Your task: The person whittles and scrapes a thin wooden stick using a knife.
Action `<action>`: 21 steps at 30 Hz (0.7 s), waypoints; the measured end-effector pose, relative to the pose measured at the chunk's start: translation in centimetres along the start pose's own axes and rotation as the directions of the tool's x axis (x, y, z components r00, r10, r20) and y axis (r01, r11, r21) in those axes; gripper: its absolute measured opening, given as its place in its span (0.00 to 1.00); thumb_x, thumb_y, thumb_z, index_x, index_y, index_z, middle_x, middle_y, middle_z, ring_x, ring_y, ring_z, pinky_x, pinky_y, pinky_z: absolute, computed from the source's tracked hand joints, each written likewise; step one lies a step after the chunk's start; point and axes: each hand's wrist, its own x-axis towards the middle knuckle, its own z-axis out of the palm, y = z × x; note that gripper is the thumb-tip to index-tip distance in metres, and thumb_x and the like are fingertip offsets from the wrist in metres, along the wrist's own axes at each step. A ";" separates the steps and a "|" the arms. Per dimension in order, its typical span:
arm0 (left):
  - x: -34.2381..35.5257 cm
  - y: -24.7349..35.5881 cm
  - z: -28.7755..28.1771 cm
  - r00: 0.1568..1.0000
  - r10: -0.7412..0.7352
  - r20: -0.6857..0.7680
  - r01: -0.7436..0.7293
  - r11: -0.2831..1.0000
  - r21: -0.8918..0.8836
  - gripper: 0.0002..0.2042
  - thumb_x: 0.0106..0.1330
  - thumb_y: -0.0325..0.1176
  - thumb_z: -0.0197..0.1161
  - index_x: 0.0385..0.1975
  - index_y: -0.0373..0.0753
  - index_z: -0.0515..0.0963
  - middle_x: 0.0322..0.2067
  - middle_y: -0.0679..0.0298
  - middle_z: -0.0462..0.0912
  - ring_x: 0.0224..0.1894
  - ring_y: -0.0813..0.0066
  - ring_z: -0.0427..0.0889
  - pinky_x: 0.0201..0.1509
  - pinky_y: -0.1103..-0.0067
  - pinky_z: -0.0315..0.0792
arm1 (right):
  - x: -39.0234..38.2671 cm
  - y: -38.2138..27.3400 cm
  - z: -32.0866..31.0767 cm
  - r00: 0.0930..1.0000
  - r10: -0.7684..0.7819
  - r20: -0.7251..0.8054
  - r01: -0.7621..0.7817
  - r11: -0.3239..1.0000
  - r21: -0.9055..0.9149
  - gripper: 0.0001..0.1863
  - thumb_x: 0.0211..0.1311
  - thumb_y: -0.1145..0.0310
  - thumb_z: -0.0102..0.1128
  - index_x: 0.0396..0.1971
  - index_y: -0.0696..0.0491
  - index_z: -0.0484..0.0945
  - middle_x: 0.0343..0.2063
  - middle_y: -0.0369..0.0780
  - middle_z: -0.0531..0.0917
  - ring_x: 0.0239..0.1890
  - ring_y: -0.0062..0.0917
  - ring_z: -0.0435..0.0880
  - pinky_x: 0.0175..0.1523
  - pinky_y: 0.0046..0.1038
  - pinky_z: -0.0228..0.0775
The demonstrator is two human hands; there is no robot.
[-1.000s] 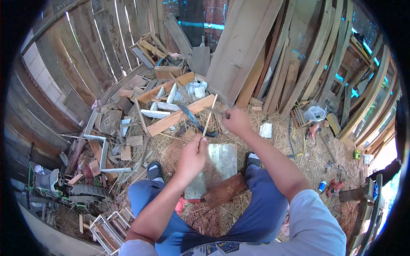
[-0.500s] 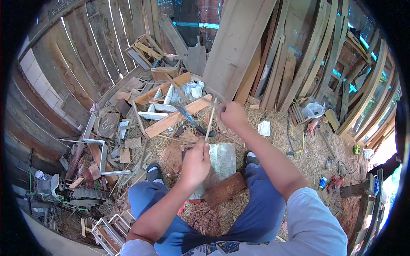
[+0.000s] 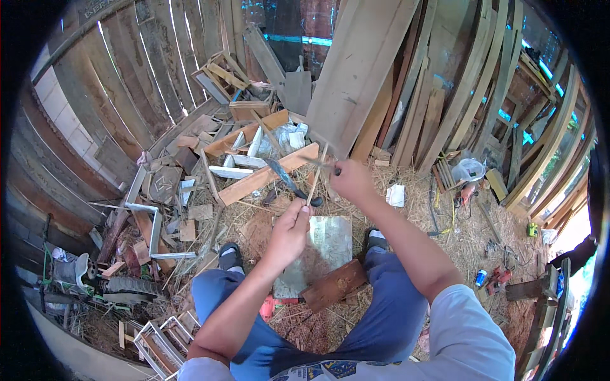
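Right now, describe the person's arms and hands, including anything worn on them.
The left hand and right hand wear no gloves, and no watch or bracelet shows. The short right sleeve is pale grey-blue and leaves the forearm bare; only part of the left sleeve, similarly pale, shows.

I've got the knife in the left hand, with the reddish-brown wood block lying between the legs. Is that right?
Wrong hand: the head view shows the knife in the right hand. The reddish-brown wood block does lie between the legs.
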 end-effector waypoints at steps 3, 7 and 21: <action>0.1 -0.2 0.1 1.000 -0.012 0.009 0.012 1.000 -0.004 0.11 0.83 0.36 0.46 0.40 0.39 0.72 0.23 0.76 0.64 0.25 0.87 0.63 0.29 0.83 0.60 | -0.7 -1.0 0.6 0.993 -0.097 0.068 0.096 0.995 0.018 0.14 0.60 0.54 0.61 0.34 0.46 0.89 0.28 0.46 0.87 0.32 0.46 0.88 0.41 0.45 0.81; 0.4 -0.4 -0.2 0.988 0.126 -0.091 -0.107 0.976 0.189 0.10 0.82 0.34 0.47 0.40 0.38 0.72 0.22 0.71 0.64 0.25 0.84 0.64 0.30 0.80 0.62 | -1.2 -2.2 0.2 0.981 -0.172 0.092 0.176 0.984 -0.035 0.13 0.59 0.55 0.61 0.35 0.44 0.88 0.27 0.45 0.87 0.31 0.44 0.88 0.38 0.45 0.80; -1.5 2.9 1.8 0.932 0.337 -0.131 -0.177 0.741 0.647 0.04 0.77 0.30 0.50 0.45 0.38 0.70 0.20 0.40 0.76 0.28 0.33 0.79 0.30 0.51 0.68 | -0.9 -2.1 -1.0 0.985 -0.102 0.140 0.115 0.989 -0.090 0.15 0.59 0.55 0.62 0.30 0.52 0.88 0.29 0.47 0.88 0.35 0.45 0.88 0.42 0.45 0.80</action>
